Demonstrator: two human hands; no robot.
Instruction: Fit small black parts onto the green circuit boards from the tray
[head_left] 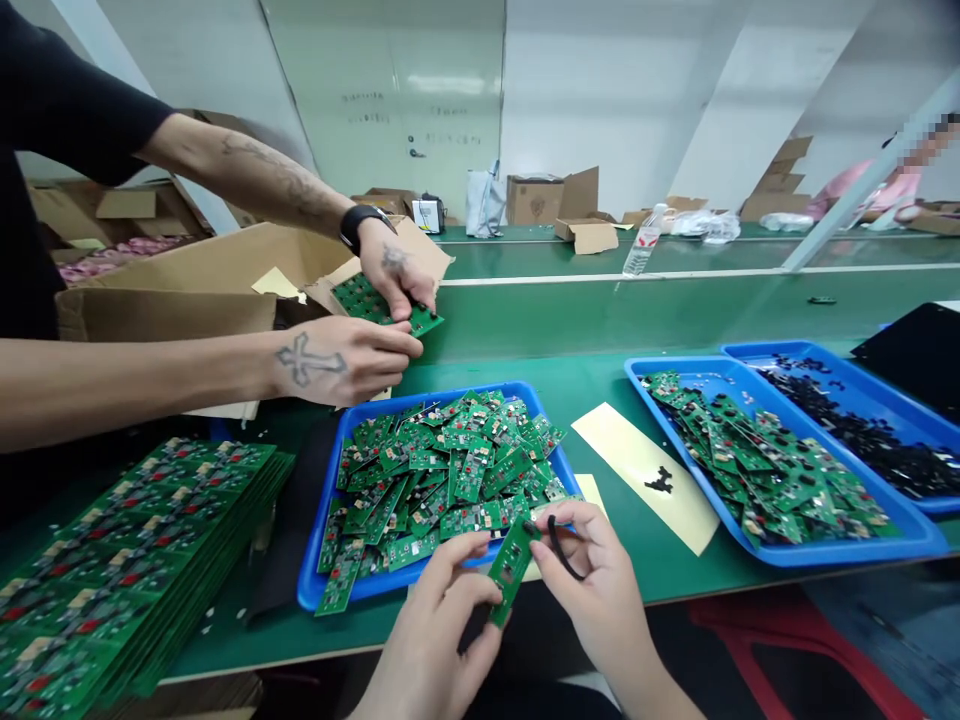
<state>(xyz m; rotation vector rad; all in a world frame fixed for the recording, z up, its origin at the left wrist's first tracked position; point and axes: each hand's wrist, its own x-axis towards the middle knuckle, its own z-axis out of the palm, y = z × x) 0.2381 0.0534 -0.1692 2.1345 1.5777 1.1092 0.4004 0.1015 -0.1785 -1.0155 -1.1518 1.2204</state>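
Head view from my remote seat: the green workbench [592, 378] spans the frame, with one blue tray [307, 592] left of centre, heaped with small circuit boards [457, 455], and another blue tray [919, 545] of boards at the right. At the lower centre I have the left hand [442, 625] and the right hand [604, 575] raised just in front of the central tray.

Between them is a single narrow green circuit board [514, 562]. The left hand pinches it, thumb at the lower end and fingers along the left edge. The right thumb and fingertips meet its upper end; I cannot tell whether they grip the board itself or only press there. Its long axis slants from lower left to upper right, the far end pointing up toward the tray, and its component face is turned to me.

I judge it light and stiff, smooth along the edges, and fragile where parts stand proud, so I would take it by the bare long edges. Smallest are a black curved strip [555, 545] against the right fingers and a black component [530, 527] at the board's upper end.
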